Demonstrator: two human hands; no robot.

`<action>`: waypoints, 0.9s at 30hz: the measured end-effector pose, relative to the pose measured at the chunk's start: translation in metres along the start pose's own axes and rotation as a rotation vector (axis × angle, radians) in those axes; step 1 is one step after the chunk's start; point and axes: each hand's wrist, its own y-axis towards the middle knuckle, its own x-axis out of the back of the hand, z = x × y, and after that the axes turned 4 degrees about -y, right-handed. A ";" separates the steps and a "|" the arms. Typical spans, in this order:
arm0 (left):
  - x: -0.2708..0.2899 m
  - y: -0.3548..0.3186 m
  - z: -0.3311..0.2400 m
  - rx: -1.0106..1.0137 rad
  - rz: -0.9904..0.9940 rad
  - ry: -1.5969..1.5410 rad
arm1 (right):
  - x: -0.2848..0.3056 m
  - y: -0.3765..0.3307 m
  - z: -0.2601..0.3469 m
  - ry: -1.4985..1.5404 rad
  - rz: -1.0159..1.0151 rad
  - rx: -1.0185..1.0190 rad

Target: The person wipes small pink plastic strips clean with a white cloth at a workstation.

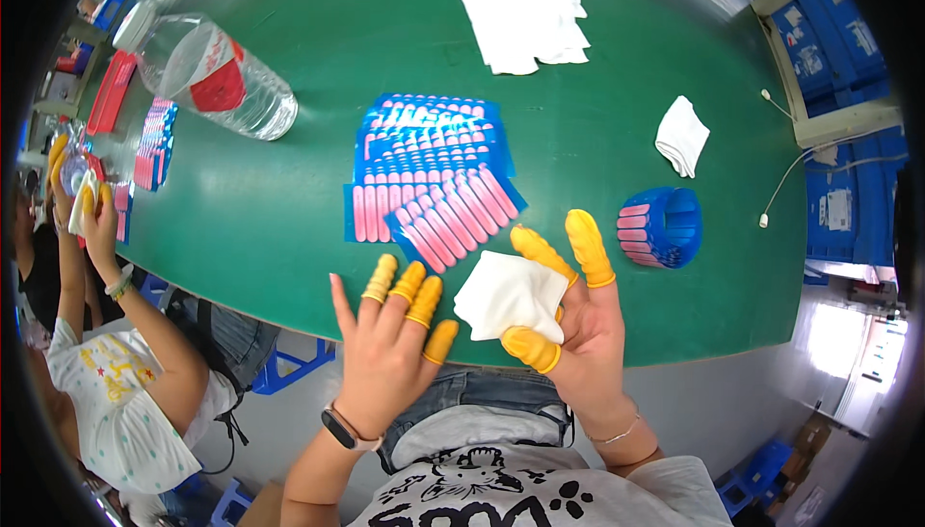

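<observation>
A clear plastic bottle [220,79] is at left, blue bins [840,40] at right.

Matt white cloth [506,296]; glossy blue-pink sheets [434,156]; smooth tabletop [588,142].

I am working in bright light, glare is whitening the glossy blue sheets [429,127], and fisheye distortion is curving my worktop [597,151] inside dark corners.

Right hand [590,339]: some fingers hidden behind white cloth [511,296]. Lower pink-and-blue sheets [424,137] mostly covered by upper ones. Wearer's shirt [520,488] cut off, six o'clock. Co-worker's hand [99,225], nine o'clock: grip too small to tell. Shelf items [111,9], ten o'clock, blurred.
</observation>
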 end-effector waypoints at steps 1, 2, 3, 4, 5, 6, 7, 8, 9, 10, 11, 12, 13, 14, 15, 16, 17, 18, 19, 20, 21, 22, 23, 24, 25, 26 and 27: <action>0.003 -0.006 -0.002 0.008 -0.006 -0.003 | -0.001 0.001 -0.002 -0.045 0.031 0.064; 0.006 -0.012 -0.004 -0.031 -0.014 -0.082 | -0.003 0.002 -0.002 -0.089 0.061 0.128; 0.008 -0.017 -0.003 -0.068 -0.025 -0.158 | -0.004 0.002 -0.002 -0.092 0.071 0.124; 0.011 -0.020 0.001 -0.060 -0.032 -0.157 | -0.004 0.002 -0.002 -0.145 0.047 0.073; 0.014 -0.024 0.007 -0.031 -0.128 -0.276 | -0.005 0.002 -0.002 -0.197 0.022 0.022; 0.016 -0.027 0.009 0.001 -0.222 -0.398 | -0.006 0.000 -0.003 -0.201 0.031 0.012; 0.017 -0.023 0.012 0.055 -0.294 -0.509 | -0.007 -0.001 -0.004 -0.255 0.063 0.020; 0.021 -0.016 0.011 0.068 -0.299 -0.509 | -0.008 -0.002 -0.006 -0.307 0.096 0.029; 0.024 -0.007 0.007 0.133 -0.306 -0.647 | -0.011 -0.005 -0.007 -0.307 0.072 0.006; 0.025 0.000 0.004 0.201 -0.316 -0.779 | -0.012 -0.007 -0.008 -0.304 0.086 -0.003; 0.024 0.006 0.001 0.223 -0.281 -0.898 | -0.012 -0.008 -0.008 -0.332 0.102 -0.001; 0.018 0.007 0.004 0.175 -0.248 -0.920 | -0.012 -0.008 -0.008 -0.360 0.114 0.004; 0.016 0.006 0.003 0.215 -0.176 -0.996 | -0.016 -0.008 -0.006 -0.327 0.093 0.012; 0.016 0.004 0.003 0.255 -0.102 -1.071 | -0.018 -0.007 -0.004 -0.324 0.100 0.007; 0.013 0.003 0.005 0.262 -0.102 -1.077 | -0.017 -0.005 -0.004 -0.320 0.070 -0.013; 0.011 0.001 0.006 0.316 -0.067 -1.160 | -0.017 -0.004 -0.004 -0.316 0.039 -0.033; 0.008 0.000 0.008 0.370 -0.031 -1.243 | -0.018 -0.002 -0.005 -0.320 0.038 -0.041; 0.009 0.001 0.005 0.374 -0.033 -1.248 | -0.018 -0.002 -0.003 -0.331 0.024 -0.047; 0.011 0.003 0.001 0.397 -0.027 -1.263 | -0.017 -0.002 -0.002 -0.341 0.011 -0.054; 0.013 0.004 -0.001 0.421 -0.022 -1.278 | -0.016 -0.002 -0.001 -0.346 0.012 -0.060; 0.015 0.004 -0.002 0.426 -0.025 -1.281 | -0.013 -0.002 0.000 -0.452 0.061 0.004; 0.016 0.004 -0.002 0.415 0.009 -1.235 | -0.010 -0.002 0.001 -0.557 0.111 0.070; 0.017 0.003 -0.002 0.404 0.043 -1.188 | -0.007 -0.001 -0.001 -0.559 0.115 0.065; 0.018 0.003 -0.001 0.404 0.043 -1.193 | -0.003 0.000 -0.003 -0.463 0.071 0.083; 0.019 0.003 0.000 0.399 0.033 -1.178 | -0.001 0.001 -0.004 -0.367 0.026 0.102; 0.021 0.003 0.001 0.394 0.023 -1.163 | -0.002 0.003 -0.003 -0.372 0.025 0.101; 0.022 0.003 0.002 0.395 0.024 -1.169 | -0.004 0.004 -0.002 -0.269 -0.090 0.016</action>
